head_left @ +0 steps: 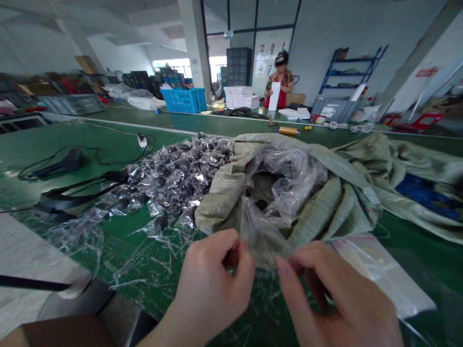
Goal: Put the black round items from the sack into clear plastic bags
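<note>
My left hand is closed in a pinch at the near edge of the woven sack, gripping thin clear plastic film. My right hand pinches the other side of this film, so it spans the gap between my hands. Just beyond lies the open green woven sack, its mouth rolled back around a crumpled clear plastic liner. A few dark round pieces show inside the sack. To the left is a heap of dark round pieces wrapped in clear plastic.
Strips of clear plastic litter the green table. A black handheld device with a cable lies left. Flat white plastic bags lie right. Across the table, a person holds a white box near a blue crate.
</note>
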A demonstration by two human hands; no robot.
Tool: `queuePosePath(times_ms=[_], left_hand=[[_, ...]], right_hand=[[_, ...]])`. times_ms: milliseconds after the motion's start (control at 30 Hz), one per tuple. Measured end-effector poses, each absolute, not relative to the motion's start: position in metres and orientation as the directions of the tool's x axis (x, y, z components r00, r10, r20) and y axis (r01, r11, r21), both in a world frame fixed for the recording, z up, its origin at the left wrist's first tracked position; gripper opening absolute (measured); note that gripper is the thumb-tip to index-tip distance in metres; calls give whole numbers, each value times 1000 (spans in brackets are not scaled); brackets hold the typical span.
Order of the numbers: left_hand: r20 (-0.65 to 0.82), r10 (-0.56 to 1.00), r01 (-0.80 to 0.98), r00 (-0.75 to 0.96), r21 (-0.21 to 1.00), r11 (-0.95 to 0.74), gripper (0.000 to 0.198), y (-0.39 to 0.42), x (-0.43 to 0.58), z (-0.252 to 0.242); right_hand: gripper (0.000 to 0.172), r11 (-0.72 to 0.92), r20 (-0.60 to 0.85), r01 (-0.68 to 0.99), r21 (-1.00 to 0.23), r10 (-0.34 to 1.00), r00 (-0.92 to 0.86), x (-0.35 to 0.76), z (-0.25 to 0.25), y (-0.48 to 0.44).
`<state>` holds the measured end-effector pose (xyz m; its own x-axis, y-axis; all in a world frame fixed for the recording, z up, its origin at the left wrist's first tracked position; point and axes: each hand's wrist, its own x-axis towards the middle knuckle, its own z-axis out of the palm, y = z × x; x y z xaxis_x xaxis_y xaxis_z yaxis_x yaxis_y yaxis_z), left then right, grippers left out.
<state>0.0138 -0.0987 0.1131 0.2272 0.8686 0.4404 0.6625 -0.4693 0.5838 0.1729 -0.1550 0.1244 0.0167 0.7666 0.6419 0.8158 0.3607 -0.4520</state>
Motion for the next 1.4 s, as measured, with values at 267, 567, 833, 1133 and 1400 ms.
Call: queuePosePath(times_ms=[267, 567, 833, 1133, 1400], left_hand=[[218, 965, 904, 147, 366, -220, 24, -11, 29, 90], [140, 978, 940, 156, 283, -191, 30, -8, 32, 88], [141, 972, 947, 187, 239, -216, 38, 0, 58, 87], [75, 915, 893, 396, 199, -403, 32, 21, 86, 78], [61, 903, 873, 425, 237, -427, 27, 34, 95, 77]], right_hand=[[27, 50, 131, 989, -136, 991, -32, 210, 33, 22], [25, 98, -41, 987, -127, 994, -104, 217, 6, 53], [34, 354, 452, 382, -853, 869, 203, 220, 72, -21], [16, 102, 84, -96, -990, 982, 171, 223, 61, -32], [29, 221, 289, 602, -767, 957, 16, 256, 44, -24]])
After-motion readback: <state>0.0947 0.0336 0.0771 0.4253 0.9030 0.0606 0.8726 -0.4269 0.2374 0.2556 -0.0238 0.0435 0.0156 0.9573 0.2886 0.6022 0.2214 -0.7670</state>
